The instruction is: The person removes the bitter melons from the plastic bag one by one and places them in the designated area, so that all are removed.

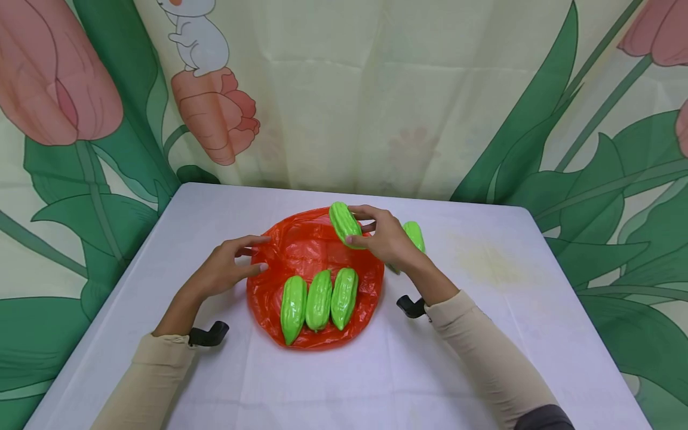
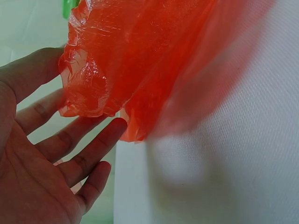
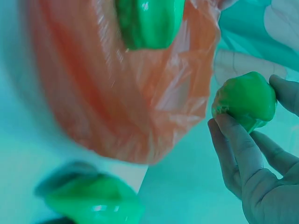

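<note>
My right hand (image 1: 388, 239) pinches a green bitter melon (image 1: 344, 224) between thumb and fingers, above the far right part of a red plastic bag (image 1: 306, 245). The same held melon (image 3: 246, 100) shows end-on in the right wrist view. Three more bitter melons (image 1: 319, 300) lie side by side in the near part of the bag, which is spread wide. At the bag's left edge is my left hand (image 1: 226, 267), thumb and fingers spread apart. In the left wrist view its fingertips (image 2: 114, 128) are at the red film; whether all of them touch it I cannot tell.
Another bitter melon (image 1: 414, 235) lies on the table right of the bag, partly hidden behind my right hand and wrist. A white cloth covers the table (image 1: 484, 334). Behind it hangs a curtain (image 1: 344, 107) printed with tulips and a rabbit.
</note>
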Demonstrator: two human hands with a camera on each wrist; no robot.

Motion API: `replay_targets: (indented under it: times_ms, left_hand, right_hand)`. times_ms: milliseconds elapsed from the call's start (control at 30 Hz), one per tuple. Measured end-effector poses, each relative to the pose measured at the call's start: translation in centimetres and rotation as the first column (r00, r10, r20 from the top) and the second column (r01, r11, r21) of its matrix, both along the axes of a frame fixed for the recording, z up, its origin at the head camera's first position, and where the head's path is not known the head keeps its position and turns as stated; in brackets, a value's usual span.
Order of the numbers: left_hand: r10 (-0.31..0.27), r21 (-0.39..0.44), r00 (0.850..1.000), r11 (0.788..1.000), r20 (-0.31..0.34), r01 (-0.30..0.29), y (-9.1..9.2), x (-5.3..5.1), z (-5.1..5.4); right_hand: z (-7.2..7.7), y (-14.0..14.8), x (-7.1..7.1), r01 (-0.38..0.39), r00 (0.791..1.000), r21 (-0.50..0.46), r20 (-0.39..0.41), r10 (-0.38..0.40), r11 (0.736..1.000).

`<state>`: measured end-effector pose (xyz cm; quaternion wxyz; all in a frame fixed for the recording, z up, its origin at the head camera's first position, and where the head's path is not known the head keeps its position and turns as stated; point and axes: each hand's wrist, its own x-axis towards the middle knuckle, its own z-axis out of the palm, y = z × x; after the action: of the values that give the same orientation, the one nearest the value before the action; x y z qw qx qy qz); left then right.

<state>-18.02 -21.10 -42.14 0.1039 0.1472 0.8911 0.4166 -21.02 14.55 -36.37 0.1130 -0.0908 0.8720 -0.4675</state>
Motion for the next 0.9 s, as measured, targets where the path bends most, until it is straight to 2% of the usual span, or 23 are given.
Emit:
replay_targets:
  times_ms: [467,900]
  left_hand:
    - [-0.006,0.006,1.0,1.0,0.012,0.006,0.1,-0.2,-0.2]
    - [-0.016,0.02,1.0,1.0,0.0,0.016,0.1,-0.3,-0.2]
  right_hand:
    - [-0.7,4.5,-0.2,0.113,0.994,0.059,0.003,-0.114,0.992]
    - [-1.2,7.1,0.4,0.156,0.988,0.07,0.006,-0.157,0.985]
